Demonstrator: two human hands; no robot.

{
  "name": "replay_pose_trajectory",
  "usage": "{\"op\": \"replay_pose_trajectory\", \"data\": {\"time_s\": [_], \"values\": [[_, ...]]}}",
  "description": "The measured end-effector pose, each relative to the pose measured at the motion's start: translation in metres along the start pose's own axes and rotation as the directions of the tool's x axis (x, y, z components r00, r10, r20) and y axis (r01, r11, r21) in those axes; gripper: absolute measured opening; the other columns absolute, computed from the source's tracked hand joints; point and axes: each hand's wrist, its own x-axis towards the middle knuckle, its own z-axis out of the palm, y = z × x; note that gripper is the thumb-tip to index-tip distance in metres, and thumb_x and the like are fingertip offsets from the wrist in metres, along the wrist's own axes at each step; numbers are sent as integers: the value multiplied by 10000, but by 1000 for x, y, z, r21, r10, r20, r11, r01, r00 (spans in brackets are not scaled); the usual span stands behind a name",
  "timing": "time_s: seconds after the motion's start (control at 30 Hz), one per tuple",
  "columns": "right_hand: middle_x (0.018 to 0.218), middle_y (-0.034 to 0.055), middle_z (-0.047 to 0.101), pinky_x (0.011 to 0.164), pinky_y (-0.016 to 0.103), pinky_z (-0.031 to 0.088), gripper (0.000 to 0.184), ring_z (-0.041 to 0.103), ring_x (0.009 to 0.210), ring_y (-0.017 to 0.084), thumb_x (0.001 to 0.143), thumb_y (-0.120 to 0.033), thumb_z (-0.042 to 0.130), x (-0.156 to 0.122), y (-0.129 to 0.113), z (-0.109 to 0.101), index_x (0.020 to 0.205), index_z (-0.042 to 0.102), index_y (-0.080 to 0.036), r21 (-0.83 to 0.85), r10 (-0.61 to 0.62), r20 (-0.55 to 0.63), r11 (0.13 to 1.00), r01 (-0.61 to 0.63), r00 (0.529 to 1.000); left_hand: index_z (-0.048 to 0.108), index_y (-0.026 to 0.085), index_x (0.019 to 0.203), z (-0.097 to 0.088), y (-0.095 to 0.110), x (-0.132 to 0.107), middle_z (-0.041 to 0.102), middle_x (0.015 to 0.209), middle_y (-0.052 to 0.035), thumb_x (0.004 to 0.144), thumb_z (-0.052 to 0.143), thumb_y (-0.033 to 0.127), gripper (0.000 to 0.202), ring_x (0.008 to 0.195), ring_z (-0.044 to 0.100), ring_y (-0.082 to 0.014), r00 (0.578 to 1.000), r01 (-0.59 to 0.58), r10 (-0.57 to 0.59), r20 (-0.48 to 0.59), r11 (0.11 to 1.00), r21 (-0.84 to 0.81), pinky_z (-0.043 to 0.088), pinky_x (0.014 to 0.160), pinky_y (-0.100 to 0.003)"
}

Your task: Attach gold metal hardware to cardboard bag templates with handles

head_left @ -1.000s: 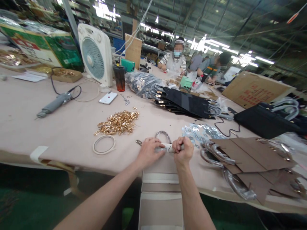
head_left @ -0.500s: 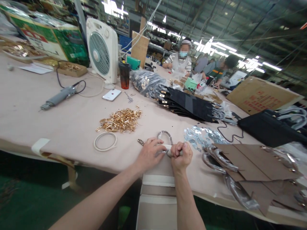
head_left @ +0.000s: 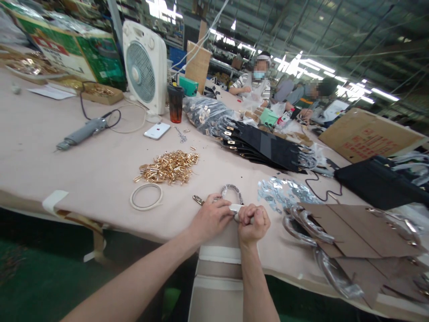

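My left hand (head_left: pixel 212 218) and my right hand (head_left: pixel 253 224) meet at the near edge of the table, both closed on a pale bag handle (head_left: pixel 235 208) at the top of a beige bag (head_left: pixel 219 268) that hangs over the edge. A wrapped curved handle (head_left: pixel 231 189) and a small gold clasp (head_left: pixel 197 199) lie just beyond my fingers. A heap of gold metal fittings (head_left: pixel 169 167) and a white ring (head_left: pixel 146 196) sit to the left.
Brown bag panels with wrapped handles (head_left: pixel 348 232) lie to the right, black bags (head_left: pixel 264 147) further back. A fan (head_left: pixel 145 67), cup (head_left: pixel 176 103), phone (head_left: pixel 157 130) and grey power tool (head_left: pixel 82 133) stand far left. Other people (head_left: pixel 256 82) work at the far end.
My hands have stayed on the handle; the right fist has turned a little. The camera has shifted slightly, so everything sits a bit lower and to the right.
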Motion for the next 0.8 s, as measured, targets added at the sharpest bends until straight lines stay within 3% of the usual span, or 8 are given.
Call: {"op": "replay_pose_trajectory", "data": {"time_s": [0.3, 0.5, 0.8], "values": [[488, -91, 373, 422, 212, 291, 337, 320, 387, 81, 982, -320, 557, 1, 2, 3, 666, 524, -206, 7, -5, -10, 1000, 5, 1000, 679, 246, 1046, -3, 2, 1, 735, 1205, -17, 1027, 571, 212, 115, 1168, 636, -183, 999, 32, -32, 42, 999, -1, 376, 1197, -473], [485, -84, 382, 428, 219, 296, 340, 324, 395, 84, 974, -316, 575, 7, 2, 6, 656, 520, -209, 10, 23, -5, 1000, -23, 1000, 642, 254, 1261, -6, 3, 3, 720, 1270, -36, 1035, 550, 215, 247, 1205, 622, -201, 998, 55, -56, 29, 998, 29, 385, 1197, -474], [484, -78, 385, 421, 215, 297, 326, 329, 397, 83, 963, -274, 575, 6, 3, 9, 649, 530, -201, 27, 27, 10, 999, -28, 1000, 704, 248, 1197, -3, -1, 3, 756, 1212, -25, 1013, 602, 239, 211, 1175, 642, -198, 996, 94, -94, 4, 995, 19, 415, 1145, -449]]}}
